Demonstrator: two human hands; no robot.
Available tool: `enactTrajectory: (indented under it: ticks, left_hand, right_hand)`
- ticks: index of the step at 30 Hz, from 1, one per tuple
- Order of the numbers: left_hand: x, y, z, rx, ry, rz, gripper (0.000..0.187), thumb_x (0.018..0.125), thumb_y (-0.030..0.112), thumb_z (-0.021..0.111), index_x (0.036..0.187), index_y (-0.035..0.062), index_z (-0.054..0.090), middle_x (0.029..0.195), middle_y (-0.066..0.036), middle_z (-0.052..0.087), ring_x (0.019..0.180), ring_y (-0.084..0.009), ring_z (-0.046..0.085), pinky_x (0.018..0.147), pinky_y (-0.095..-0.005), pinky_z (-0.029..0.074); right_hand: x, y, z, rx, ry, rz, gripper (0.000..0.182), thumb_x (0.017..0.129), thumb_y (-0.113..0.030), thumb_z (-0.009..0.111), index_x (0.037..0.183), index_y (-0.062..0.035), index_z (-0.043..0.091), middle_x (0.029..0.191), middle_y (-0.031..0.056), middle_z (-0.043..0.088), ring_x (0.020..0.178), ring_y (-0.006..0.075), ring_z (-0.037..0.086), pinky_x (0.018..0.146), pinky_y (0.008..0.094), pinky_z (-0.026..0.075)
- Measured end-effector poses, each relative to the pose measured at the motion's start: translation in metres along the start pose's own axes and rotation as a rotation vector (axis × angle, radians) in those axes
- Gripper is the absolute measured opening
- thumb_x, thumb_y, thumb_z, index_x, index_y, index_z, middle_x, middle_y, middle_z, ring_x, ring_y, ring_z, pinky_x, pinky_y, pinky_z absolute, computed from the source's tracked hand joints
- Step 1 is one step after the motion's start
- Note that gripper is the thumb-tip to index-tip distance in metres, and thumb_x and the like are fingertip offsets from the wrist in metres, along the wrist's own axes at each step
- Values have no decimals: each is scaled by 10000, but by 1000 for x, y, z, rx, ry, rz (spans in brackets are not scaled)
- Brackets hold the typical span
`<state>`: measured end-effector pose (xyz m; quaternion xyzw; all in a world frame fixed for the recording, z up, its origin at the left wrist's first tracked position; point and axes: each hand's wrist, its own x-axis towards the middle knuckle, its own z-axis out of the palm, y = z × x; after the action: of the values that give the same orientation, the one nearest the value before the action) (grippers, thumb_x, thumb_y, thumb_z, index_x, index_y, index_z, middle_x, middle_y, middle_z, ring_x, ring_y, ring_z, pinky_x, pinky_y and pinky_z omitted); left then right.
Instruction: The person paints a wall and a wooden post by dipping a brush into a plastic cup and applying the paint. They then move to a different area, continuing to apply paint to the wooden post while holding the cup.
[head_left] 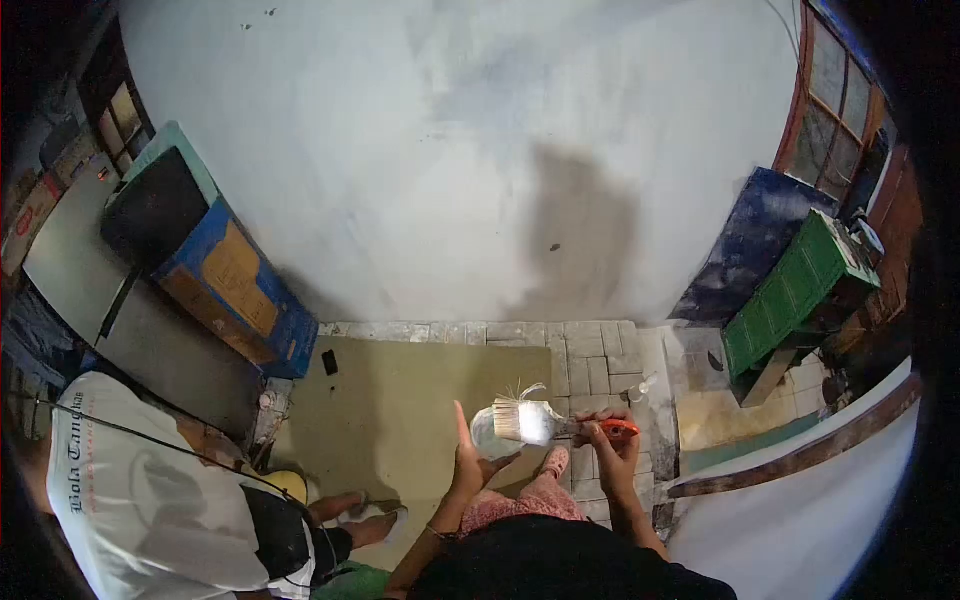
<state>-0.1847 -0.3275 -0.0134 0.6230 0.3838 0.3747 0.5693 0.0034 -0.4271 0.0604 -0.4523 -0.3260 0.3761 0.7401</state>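
My right hand [613, 455] grips a wide paintbrush [540, 424] by its orange handle. White paint coats the lower part of the pale bristles, and a few stray bristles curl upward from them. My left hand [470, 468] cradles a small translucent container [484, 437], one finger pointing up along its left side and others underneath. The brush head overlaps the container's right side in this view and hides part of it.
Ahead stands a white wall [400, 180] with grey patches. A mat [430, 390] covers the tiled floor. A person in a white shirt [150, 490] is at the left, near a blue box [240, 285]. A green cabinet [790, 290] stands at the right.
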Motion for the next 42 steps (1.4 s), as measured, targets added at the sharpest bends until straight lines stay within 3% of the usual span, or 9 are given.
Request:
enactTrajectory:
  ticks: [2,5,8,11,13,16,29,34,42]
  left_hand:
    - [0,60,5,-563,11,-336,1360,636,113,873,1455,89,-212,1247,-185,528,1142,-261,540,978,-420,454]
    - [-5,7,2,86,7,-5,1353,636,125,874,1459,97,-201,1277,-180,507,1148,-265,538,989,-437,450]
    - [8,-80,-2,-392,-33,-224,1330,647,118,864,1462,103,-188,1303,-169,484,1149,-278,537,993,-461,449]
    - [-5,-12,1,-4,-23,25,1297,667,123,852,1468,105,-167,1305,-168,472,1142,-290,539,983,-468,457]
    - [7,-21,3,-327,-46,-154,1302,663,115,853,1465,92,-172,1285,-182,480,1138,-292,539,966,-451,473]
    - [-3,2,1,41,-50,100,1335,648,126,866,1451,61,-199,1272,-184,488,1109,-284,555,943,-421,490]
    - [-6,-7,3,28,-150,84,1366,607,112,887,1467,96,-174,1301,-210,441,1138,-302,522,927,-429,499]
    - [0,-5,4,-290,-111,-140,1313,626,27,848,1480,131,-143,1300,-208,455,1107,-309,552,913,-427,514]
    - [0,-20,4,-40,-98,144,1258,646,-17,818,1485,104,-112,1277,-210,471,1090,-295,565,881,-413,532]
  right_hand:
    - [1,-3,0,-2,-14,-3,179,913,-5,565,1063,-18,467,1053,186,630,864,200,646,727,345,559]
    - [1,-7,0,-7,-29,-11,173,916,-20,570,1059,-20,473,1055,194,633,852,200,645,726,343,552]
    - [1,-11,1,-26,-34,13,162,912,-32,585,1041,-25,488,1041,193,645,820,195,645,722,341,546]
    - [-2,-13,3,-1,1,62,152,911,-34,587,1032,-20,496,1038,188,648,815,186,644,726,333,545]
    - [-2,-12,0,-1,-11,36,140,913,-30,583,1023,-15,499,1035,183,649,815,178,644,729,324,545]
    - [-6,-13,3,22,-22,57,133,913,-18,576,1020,-12,498,1047,166,647,833,170,639,733,318,545]
    - [-14,-5,3,-93,60,86,156,897,-48,620,987,-6,500,951,120,657,753,144,645,663,279,539]
    - [-9,-2,3,-122,84,45,168,886,-56,636,955,-26,485,853,84,617,695,133,627,606,278,531]
    - [-10,2,-9,-51,31,114,140,898,-60,601,944,-33,471,905,84,586,719,125,611,603,277,531]
